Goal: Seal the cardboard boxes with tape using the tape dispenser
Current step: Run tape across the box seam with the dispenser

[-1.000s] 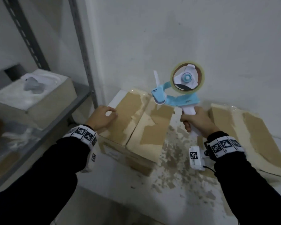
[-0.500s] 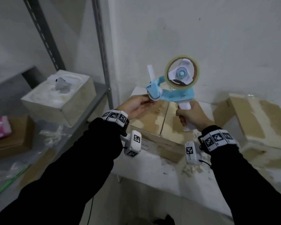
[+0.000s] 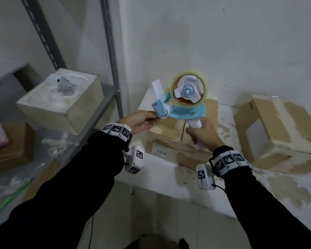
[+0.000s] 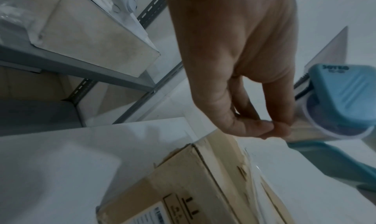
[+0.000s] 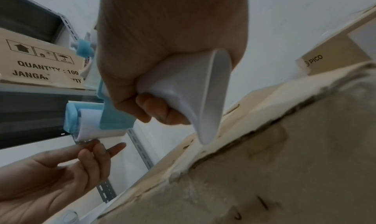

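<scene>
My right hand grips the white handle of the blue tape dispenser, held in the air above a worn cardboard box on the white table. A roll of clear tape sits on the dispenser. My left hand reaches the dispenser's front roller. In the left wrist view its thumb and fingers pinch the loose tape end beside the blue head. The right wrist view shows the fist round the handle and the roller.
A second cardboard box lies on its side at the right of the table. A metal rack stands to the left, with a foam-filled box and other cartons on its shelf. The wall is close behind the table.
My left hand has left the box top and risen to the dispenser's front roller, where it now pinches the tape end. My right hand still holds the dispenser above the box.
</scene>
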The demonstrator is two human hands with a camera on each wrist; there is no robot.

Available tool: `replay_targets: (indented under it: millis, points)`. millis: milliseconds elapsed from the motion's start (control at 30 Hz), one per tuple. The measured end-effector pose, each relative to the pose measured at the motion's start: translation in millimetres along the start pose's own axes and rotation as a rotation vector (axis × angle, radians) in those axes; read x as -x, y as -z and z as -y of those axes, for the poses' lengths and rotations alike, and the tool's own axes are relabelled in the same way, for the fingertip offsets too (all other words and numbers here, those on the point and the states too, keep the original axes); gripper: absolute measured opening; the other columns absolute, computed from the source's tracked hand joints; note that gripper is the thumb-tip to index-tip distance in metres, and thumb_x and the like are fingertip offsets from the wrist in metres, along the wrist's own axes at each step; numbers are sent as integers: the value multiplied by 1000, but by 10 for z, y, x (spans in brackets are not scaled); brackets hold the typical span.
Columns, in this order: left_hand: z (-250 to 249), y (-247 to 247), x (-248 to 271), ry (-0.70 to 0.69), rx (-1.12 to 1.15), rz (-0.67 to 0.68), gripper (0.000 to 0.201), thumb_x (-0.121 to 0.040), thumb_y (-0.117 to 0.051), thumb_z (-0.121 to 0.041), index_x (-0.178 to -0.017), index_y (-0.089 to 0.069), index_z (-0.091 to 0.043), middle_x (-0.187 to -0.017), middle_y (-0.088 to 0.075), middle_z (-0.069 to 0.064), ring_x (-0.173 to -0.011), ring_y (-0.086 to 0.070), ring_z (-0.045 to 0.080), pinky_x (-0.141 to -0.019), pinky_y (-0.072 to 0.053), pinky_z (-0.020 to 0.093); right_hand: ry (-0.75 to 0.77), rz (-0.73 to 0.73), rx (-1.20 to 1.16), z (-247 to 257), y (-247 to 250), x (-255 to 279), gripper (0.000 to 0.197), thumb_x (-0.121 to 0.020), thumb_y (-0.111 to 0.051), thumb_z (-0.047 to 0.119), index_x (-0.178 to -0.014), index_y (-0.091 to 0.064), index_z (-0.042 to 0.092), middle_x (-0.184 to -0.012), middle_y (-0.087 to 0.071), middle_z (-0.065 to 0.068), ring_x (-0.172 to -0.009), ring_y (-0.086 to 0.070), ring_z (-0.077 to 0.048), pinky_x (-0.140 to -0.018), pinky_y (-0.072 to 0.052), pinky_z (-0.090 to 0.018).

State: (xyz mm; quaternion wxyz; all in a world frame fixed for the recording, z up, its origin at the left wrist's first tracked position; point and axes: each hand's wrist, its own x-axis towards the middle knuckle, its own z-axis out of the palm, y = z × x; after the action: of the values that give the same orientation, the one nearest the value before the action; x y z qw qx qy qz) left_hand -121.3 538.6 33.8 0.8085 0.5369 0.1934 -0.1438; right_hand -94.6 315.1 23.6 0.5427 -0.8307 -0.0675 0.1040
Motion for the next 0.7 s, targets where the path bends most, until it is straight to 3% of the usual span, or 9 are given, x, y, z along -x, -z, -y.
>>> replay_targets:
  millis: [167, 300, 367, 500, 633, 700]
  points:
    - [-20, 17, -29, -15, -113, 4, 20, -88, -54, 3, -107, -60, 1, -64, -71, -3, -59, -66, 1, -63, -52, 11, 1, -15, 12, 15, -14, 1, 19, -72, -62, -4, -63, -51, 8, -50, -49, -12, -39, -41, -22, -45, -39, -31]
    - [-57, -45, -59, -60, -229, -17, 33, -86, -55, 8, -119, -56, 4, -89, -68, 6, -60, -68, 2, -61, -54, 11, 2, -37, 60, 1, 33, -6, 22, -73, -63, -3, -59, -51, 9, -46, -49, -9, -36, -41, -21, -44, -40, -30]
    - [-69, -84, -86, -70, -263, -18, 34, -86, -53, 9, -120, -55, 6, -93, -66, 9, -59, -68, 2, -60, -54, 11, 4, -35, 76, -17, 63, -11, 21, -72, -63, -2, -59, -50, 8, -46, -50, -10, -37, -43, -22, -45, -40, -29]
    - [-46, -112, -178, -69, -293, -1, 32, -88, -57, -1, -120, -57, 2, -92, -66, 5, -77, -64, 11, -67, -56, 14, -33, -38, 2, -50, 133, -2, 15, -74, -59, -6, -66, -51, 3, -45, -53, -9, -35, -45, -21, -42, -42, -27]
    - [24, -47, -297, -76, -370, -56, 25, -86, -63, -10, -110, -63, -1, -99, -66, 10, -83, -63, 15, -81, -54, 20, -47, -119, -142, -126, 363, 29, 23, -79, -57, -9, -86, -53, 13, -63, -61, -10, -39, -55, -24, -41, -47, -29]
    - [56, -23, -358, -110, -460, -97, 27, -85, -65, -14, -110, -63, -2, -95, -66, 9, -79, -62, 13, -77, -52, 16, -54, -199, -166, -255, 537, 40, 28, -80, -57, -8, -93, -50, 16, -75, -60, -14, -42, -59, -26, -44, -50, -31]
